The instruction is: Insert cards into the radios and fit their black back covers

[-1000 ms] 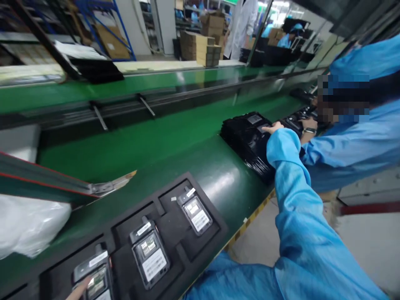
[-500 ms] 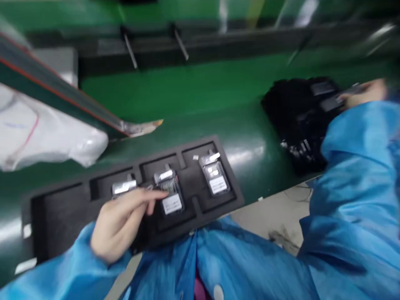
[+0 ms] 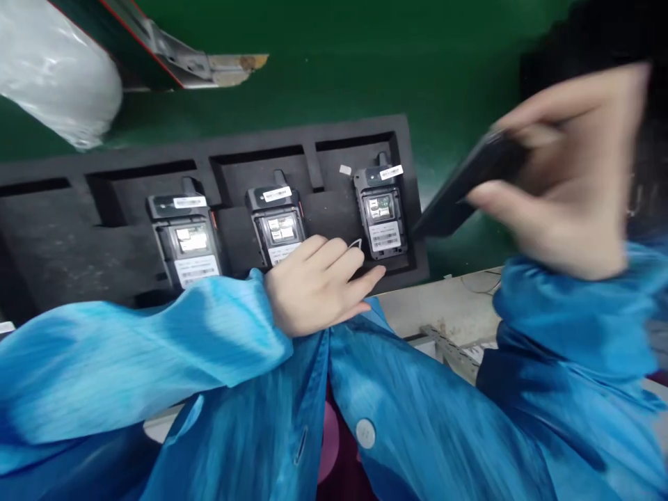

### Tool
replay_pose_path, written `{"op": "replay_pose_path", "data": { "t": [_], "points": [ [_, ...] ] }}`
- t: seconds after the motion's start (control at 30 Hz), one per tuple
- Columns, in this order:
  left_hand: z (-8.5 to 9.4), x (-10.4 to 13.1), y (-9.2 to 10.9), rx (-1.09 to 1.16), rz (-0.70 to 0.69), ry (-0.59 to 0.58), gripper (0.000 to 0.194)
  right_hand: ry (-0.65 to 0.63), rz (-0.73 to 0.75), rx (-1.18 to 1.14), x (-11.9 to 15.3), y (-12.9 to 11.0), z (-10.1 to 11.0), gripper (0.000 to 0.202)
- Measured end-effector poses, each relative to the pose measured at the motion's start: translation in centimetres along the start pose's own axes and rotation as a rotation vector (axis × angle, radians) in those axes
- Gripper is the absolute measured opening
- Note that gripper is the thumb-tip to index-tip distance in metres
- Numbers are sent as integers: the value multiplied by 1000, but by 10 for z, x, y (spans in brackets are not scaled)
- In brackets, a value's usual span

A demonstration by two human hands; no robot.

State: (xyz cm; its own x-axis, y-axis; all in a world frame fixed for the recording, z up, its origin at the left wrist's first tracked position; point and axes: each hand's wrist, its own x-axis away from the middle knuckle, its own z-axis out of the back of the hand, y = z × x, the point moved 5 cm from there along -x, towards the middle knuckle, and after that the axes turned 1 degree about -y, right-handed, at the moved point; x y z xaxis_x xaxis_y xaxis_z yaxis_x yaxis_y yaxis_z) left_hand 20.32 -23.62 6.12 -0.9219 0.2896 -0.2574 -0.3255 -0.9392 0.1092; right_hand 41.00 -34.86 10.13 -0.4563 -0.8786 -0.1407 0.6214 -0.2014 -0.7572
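A black foam tray [image 3: 412, 202] holds several handheld devices with stub antennas and their backs uncovered, showing labels: a right device [image 3: 382, 212], a middle device [image 3: 276, 216] and a left device [image 3: 185, 240]. My left hand [image 3: 323, 285] lies over the lower end of the middle device, its thumb and index finger reaching towards the right device's bottom edge; a small pale loop shows by its fingers. My right hand [image 3: 553, 167], blurred, grips a flat black part [image 3: 467, 184] beside the tray's right edge, tilted down to the left.
A dark pile [image 3: 568, 45] lies at the upper right, behind my right hand. White plastic wrapping [image 3: 67, 76] and a metal bracket [image 3: 209, 68] are at the upper left. The green tabletop [image 3: 323, 83] runs behind the tray.
My right hand has come left from the dark pile with the black part. My left hand has moved right from the middle device towards the right one. The view has tilted closer to the tray.
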Motion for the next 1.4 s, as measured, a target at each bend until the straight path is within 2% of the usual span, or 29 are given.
{"op": "replay_pose_path", "data": {
  "t": [0.07, 0.13, 0.23, 0.37, 0.57, 0.73, 1.0, 1.1, 1.4],
  "points": [
    [-5, 0, -1, -25, -5, 6, 49, -74, 66, -95, -2, -1, -29, 42],
    [-8, 1, -2, -49, 12, -1, 54, -175, 42, -109, -3, 4, -51, 37],
    [-12, 4, -3, -68, 27, -13, 58, -272, -42, -7, -6, 13, -66, 42],
    [-14, 5, -3, -70, 28, -29, 58, -319, -47, 50, -10, 18, -68, 46],
    [-13, 3, -3, -55, 34, -5, 53, -279, 23, 148, -12, 17, -67, 45],
    [-14, 4, -4, -54, 68, 15, 52, -309, 53, 285, -15, 14, -71, 51],
    [-16, 4, -3, -46, 68, -18, 53, -194, 75, 470, -5, 18, -78, 53],
    [-16, 5, -3, -44, 59, -18, 53, -182, 35, 516, 0, 20, -79, 51],
    [-17, 5, -2, -50, 34, -59, 54, -156, 83, 635, 4, 17, -84, 53]
  ]
}}
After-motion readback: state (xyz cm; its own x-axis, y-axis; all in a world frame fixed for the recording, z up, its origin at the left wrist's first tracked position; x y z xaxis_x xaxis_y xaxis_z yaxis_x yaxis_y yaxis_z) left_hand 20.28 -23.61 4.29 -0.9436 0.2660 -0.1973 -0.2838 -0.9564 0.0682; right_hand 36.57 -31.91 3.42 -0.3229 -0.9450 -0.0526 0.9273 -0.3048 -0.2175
